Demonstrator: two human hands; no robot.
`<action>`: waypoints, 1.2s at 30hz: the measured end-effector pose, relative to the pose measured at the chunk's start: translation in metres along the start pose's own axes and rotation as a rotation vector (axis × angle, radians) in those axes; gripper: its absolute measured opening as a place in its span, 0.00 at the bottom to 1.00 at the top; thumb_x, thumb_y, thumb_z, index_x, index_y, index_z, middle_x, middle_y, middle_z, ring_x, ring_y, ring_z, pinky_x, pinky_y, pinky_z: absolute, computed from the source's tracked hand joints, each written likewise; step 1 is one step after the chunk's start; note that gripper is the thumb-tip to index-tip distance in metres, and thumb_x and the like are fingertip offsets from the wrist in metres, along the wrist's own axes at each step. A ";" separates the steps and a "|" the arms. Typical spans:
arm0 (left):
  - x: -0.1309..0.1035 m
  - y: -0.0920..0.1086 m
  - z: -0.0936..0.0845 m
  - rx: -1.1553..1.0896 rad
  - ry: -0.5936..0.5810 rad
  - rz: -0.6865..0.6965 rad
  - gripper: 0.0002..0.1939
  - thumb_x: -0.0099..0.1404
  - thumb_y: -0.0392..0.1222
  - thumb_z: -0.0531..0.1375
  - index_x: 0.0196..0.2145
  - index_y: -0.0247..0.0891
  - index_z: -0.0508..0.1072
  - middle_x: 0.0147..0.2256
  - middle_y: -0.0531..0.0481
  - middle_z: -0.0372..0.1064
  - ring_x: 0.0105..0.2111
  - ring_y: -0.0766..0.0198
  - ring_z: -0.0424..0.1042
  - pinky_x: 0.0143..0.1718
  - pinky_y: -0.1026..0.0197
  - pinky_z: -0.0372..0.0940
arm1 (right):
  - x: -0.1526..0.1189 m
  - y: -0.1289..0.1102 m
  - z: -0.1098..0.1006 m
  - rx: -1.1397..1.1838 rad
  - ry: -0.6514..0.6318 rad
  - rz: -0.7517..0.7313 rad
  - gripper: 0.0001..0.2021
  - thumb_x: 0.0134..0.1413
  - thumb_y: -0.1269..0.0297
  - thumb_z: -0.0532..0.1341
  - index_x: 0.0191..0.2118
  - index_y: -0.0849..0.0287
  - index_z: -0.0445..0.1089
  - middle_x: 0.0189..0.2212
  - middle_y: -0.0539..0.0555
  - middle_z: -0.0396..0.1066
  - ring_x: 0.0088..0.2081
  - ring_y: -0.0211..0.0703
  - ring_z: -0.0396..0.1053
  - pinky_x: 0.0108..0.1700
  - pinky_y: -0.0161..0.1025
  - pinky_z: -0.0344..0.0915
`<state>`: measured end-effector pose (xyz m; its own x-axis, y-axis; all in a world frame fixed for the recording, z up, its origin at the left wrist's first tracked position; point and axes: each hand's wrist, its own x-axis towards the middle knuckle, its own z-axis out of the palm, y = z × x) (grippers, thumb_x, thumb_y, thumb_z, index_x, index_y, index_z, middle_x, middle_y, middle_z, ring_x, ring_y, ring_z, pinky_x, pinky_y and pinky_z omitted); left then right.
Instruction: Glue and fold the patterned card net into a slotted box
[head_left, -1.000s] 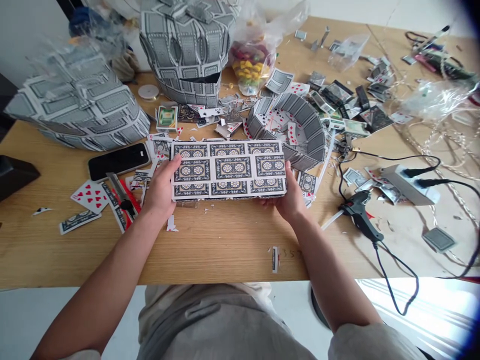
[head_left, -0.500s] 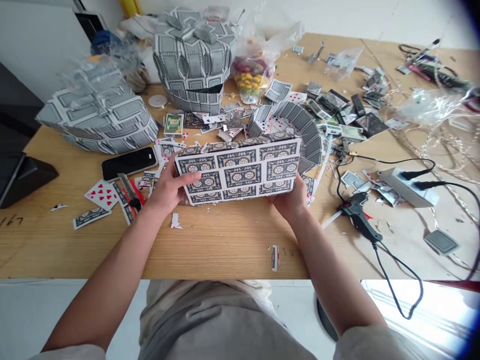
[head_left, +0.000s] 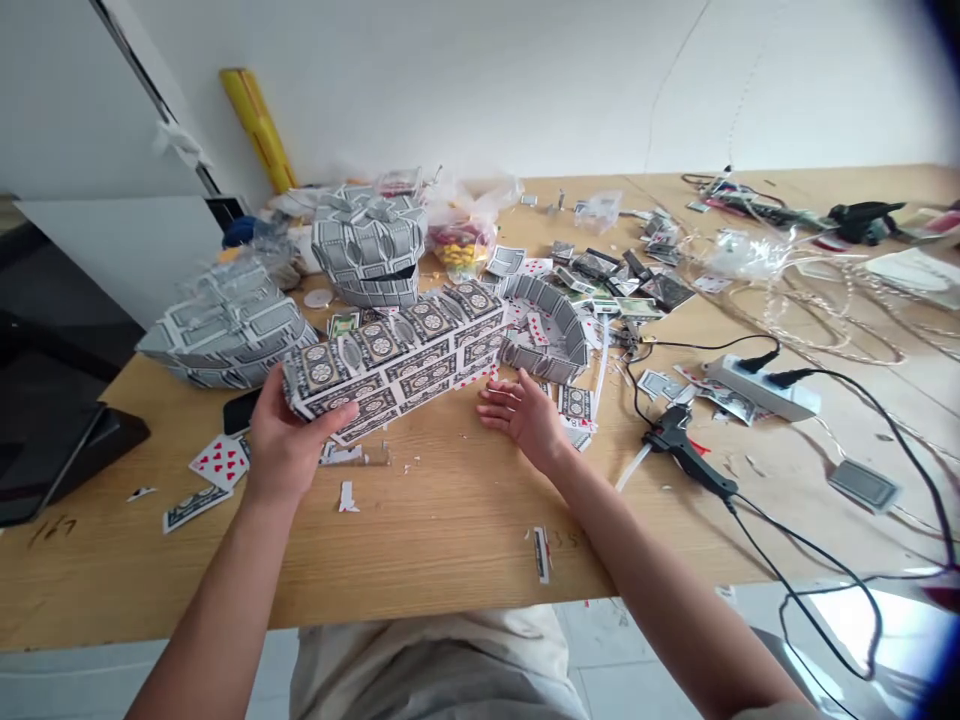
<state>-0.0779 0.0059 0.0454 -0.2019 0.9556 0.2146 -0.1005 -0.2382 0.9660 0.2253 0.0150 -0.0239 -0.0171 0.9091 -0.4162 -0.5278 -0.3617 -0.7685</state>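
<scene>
A long box made of playing cards (head_left: 405, 358), with dark patterned card backs and white edges, is tilted above the table. My left hand (head_left: 289, 440) grips its left end, thumb across the front face. Just below the box's right end, my right hand (head_left: 523, 415) is open, palm turned up and fingers apart, holding nothing. Behind that end stands a low, curved tray of grey cards (head_left: 551, 360) with loose cards inside. A glue gun (head_left: 686, 445) lies to the right of my right hand. By my left wrist is a seven-of-hearts-like red card (head_left: 220, 460).
Two grey woven-card baskets (head_left: 367, 245) stand at the back left, partly under plastic. A phone (head_left: 241, 410) shows behind my left hand. A white power strip (head_left: 765, 390) with black cords lies right. Card scraps (head_left: 346, 497) litter the wooden table (head_left: 435, 560).
My right hand has let go of the box and opened. The box has turned, its left end nearer me, showing its top and long side. The head view has tilted up.
</scene>
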 end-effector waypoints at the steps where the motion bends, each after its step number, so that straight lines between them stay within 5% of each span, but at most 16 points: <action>1: -0.003 0.010 -0.001 0.046 0.023 0.072 0.29 0.47 0.39 0.80 0.46 0.49 0.77 0.45 0.56 0.79 0.49 0.54 0.78 0.58 0.50 0.73 | 0.000 0.001 0.000 -0.016 -0.009 -0.013 0.23 0.57 0.38 0.67 0.37 0.57 0.77 0.39 0.60 0.81 0.35 0.50 0.79 0.40 0.45 0.77; 6: -0.012 0.051 -0.011 0.490 0.060 0.401 0.34 0.53 0.46 0.77 0.56 0.58 0.74 0.57 0.53 0.75 0.60 0.40 0.74 0.61 0.37 0.70 | -0.001 0.008 0.000 -0.105 -0.066 -0.066 0.19 0.52 0.45 0.74 0.36 0.56 0.77 0.36 0.56 0.79 0.31 0.43 0.75 0.34 0.39 0.73; 10: -0.002 0.058 -0.040 1.015 -0.052 0.691 0.45 0.55 0.41 0.75 0.67 0.58 0.67 0.65 0.48 0.70 0.65 0.33 0.68 0.68 0.32 0.60 | -0.003 0.012 -0.001 -0.255 -0.104 -0.111 0.20 0.45 0.47 0.78 0.31 0.57 0.76 0.34 0.54 0.78 0.31 0.40 0.73 0.35 0.38 0.71; 12: 0.008 0.056 -0.059 1.151 -0.006 0.870 0.45 0.52 0.39 0.76 0.66 0.53 0.69 0.62 0.44 0.74 0.62 0.33 0.72 0.68 0.31 0.59 | -0.003 0.014 0.000 -0.328 -0.112 -0.138 0.20 0.44 0.47 0.78 0.30 0.56 0.75 0.32 0.53 0.77 0.31 0.41 0.72 0.36 0.39 0.71; 20: 0.039 0.046 -0.110 1.282 0.167 0.906 0.41 0.54 0.40 0.75 0.63 0.49 0.69 0.62 0.39 0.73 0.62 0.36 0.72 0.67 0.34 0.61 | -0.005 0.016 0.003 -0.430 -0.115 -0.230 0.20 0.46 0.45 0.75 0.30 0.56 0.74 0.28 0.50 0.73 0.29 0.41 0.69 0.34 0.40 0.68; 25: 0.036 0.044 -0.100 1.274 0.085 0.931 0.43 0.53 0.40 0.75 0.64 0.51 0.67 0.62 0.41 0.72 0.63 0.36 0.71 0.67 0.34 0.60 | -0.003 0.016 0.003 -0.459 -0.122 -0.240 0.18 0.47 0.47 0.74 0.30 0.56 0.74 0.27 0.49 0.72 0.29 0.40 0.68 0.34 0.40 0.67; 30: 0.025 0.027 -0.074 1.174 -0.108 0.779 0.36 0.52 0.38 0.74 0.58 0.51 0.71 0.60 0.43 0.73 0.62 0.38 0.71 0.66 0.37 0.60 | -0.002 0.017 0.001 -0.460 -0.155 -0.253 0.20 0.45 0.45 0.75 0.32 0.56 0.75 0.26 0.49 0.72 0.29 0.41 0.68 0.34 0.40 0.68; 36: 0.014 0.005 -0.049 1.054 -0.088 0.684 0.28 0.52 0.36 0.72 0.51 0.51 0.78 0.58 0.43 0.75 0.62 0.32 0.70 0.67 0.30 0.53 | -0.002 0.020 0.002 -0.406 -0.129 -0.290 0.25 0.47 0.37 0.73 0.32 0.53 0.68 0.27 0.48 0.72 0.27 0.40 0.69 0.31 0.39 0.68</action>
<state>-0.1286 0.0099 0.0468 0.1643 0.7100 0.6848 0.8320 -0.4727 0.2905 0.2132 0.0065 -0.0374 -0.0371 0.9928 -0.1139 -0.1546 -0.1184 -0.9809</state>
